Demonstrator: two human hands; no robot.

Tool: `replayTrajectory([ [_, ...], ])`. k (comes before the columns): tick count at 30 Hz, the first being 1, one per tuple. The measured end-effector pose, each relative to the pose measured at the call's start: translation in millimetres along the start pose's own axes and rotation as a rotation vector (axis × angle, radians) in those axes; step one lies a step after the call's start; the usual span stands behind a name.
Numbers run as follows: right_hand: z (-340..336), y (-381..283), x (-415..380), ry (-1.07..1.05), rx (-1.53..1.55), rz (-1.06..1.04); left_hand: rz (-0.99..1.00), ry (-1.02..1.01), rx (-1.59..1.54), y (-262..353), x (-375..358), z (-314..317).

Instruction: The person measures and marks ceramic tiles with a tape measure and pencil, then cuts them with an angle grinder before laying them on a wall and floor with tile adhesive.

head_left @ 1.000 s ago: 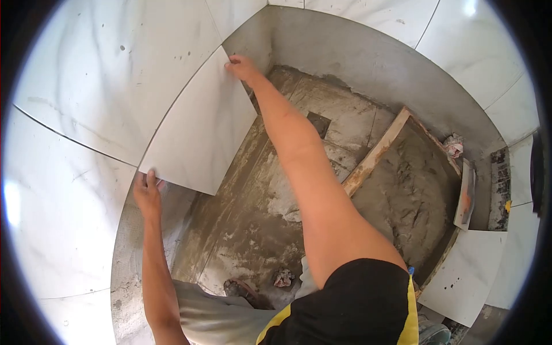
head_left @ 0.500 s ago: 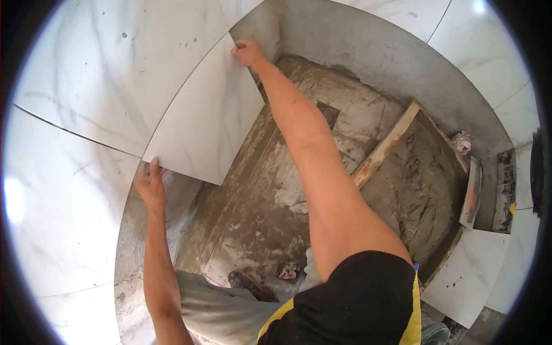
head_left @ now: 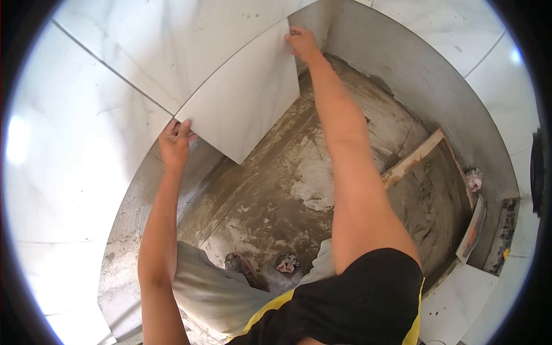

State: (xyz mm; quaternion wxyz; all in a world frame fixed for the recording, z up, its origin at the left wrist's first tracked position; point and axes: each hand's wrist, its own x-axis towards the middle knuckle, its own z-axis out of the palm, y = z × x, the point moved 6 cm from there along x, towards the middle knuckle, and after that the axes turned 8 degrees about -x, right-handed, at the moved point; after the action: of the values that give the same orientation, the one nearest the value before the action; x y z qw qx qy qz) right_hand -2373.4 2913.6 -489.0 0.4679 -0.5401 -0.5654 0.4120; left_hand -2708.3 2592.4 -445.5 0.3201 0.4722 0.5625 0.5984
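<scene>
A white marble-look tile stands against the grey wall below the tiled upper surface. Its upper edge runs along that surface's rim with a thin dark line between them. My left hand grips the tile's near upper corner, thumb on the face and fingers partly hidden at the edge. At the far upper corner, my right hand pinches the side edge, with some fingertips out of sight behind it. The tile's lower corner hangs over the muddy floor.
To the right, a wooden-edged trough holds wet grey mortar. A trowel-like flat tool leans by it. Another white tile lies at the lower right. Crumpled scraps sit on the floor near my legs.
My view has turned, so the tile and both hands appear further right and slightly higher. Both hands keep the same hold on the tile's corners.
</scene>
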Motion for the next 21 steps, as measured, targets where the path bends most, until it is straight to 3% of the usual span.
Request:
replayTrajectory([
  [2,-3.0,0.5,-0.5,0.029,-0.017,0.003,0.008,-0.071,-0.034,1.4,-0.4,4.3],
  [13,-7.8,-7.2,-11.7,-0.114,0.094,0.011,0.05,-0.017,-0.02,6.2,-0.4,8.7],
  [18,-5.3,3.7,3.4,-0.098,0.056,-0.076,0.065,-0.042,0.014,4.0,-0.6,9.4],
  [21,-9.7,1.1,-2.3,-0.036,0.031,0.001,0.089,-0.051,0.004,4.4,0.0,10.4],
])
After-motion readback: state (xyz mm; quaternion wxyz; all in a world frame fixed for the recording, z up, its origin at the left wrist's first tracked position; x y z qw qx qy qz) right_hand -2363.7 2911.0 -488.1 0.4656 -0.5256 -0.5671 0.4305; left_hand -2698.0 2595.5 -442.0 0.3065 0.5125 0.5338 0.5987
